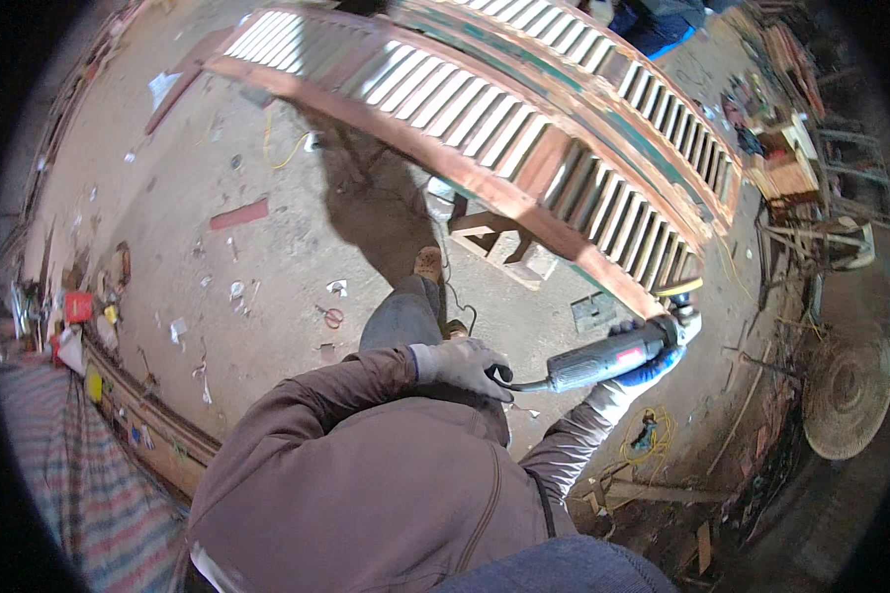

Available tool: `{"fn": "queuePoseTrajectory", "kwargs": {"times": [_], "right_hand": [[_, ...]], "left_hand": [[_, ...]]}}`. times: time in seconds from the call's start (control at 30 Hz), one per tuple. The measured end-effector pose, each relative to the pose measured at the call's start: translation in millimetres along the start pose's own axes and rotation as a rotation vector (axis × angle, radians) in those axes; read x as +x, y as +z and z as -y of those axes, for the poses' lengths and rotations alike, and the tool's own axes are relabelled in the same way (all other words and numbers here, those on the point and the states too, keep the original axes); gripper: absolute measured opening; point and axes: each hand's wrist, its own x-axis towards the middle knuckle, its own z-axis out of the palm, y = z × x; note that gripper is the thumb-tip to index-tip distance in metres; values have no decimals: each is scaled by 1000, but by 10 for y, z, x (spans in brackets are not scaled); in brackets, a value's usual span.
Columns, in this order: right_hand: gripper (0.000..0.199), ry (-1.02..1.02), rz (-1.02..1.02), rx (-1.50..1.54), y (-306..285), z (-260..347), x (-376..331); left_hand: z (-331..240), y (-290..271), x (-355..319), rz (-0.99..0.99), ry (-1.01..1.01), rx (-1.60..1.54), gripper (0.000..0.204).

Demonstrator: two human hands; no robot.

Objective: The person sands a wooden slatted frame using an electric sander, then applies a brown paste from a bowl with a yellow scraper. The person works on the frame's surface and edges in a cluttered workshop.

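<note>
Against slatted red wood (524, 188), gloved hands grip a grey grinder (603, 358).

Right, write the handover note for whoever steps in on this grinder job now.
Left hand: gloved, gripping the rear handle of the grey angle grinder.
Right hand: blue-gloved, under the grinder's front end.
The grinder's head sits at the lower end of the red slatted metal frame, which lies propped above the floor.
How much of the frame is ground or left cannot be told from here.
Mind the cord by the feet.
</note>
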Motion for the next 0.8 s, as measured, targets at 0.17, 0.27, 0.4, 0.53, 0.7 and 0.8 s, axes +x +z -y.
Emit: {"fn": "queuePoseTrajectory", "kwargs": {"times": [0.17,0.27,0.4,0.53,0.7,0.8], "right_hand": [[66,169,123,304,-879,-344,-182],[59,282,134,364,-872,-447,-517],[57,323,142,337,-465,-497,-952],[57,397,300,328,-26,-774,-1193],[53,236,343,-32,1107,-925,-1884],[47,434,477,83,1518,-1457,-2035]], "left_hand": [[150,301,-623,-246,7,26,60],[234,445,-944,-103,-36,-313,60],[840,700,-999,-169,350,133,53],[882,550,-1146,-280,519,-3,52],[695,255,-1621,-218,-39,-471,68],[1130,270,-1720,-254,129,-1023,44]]}}
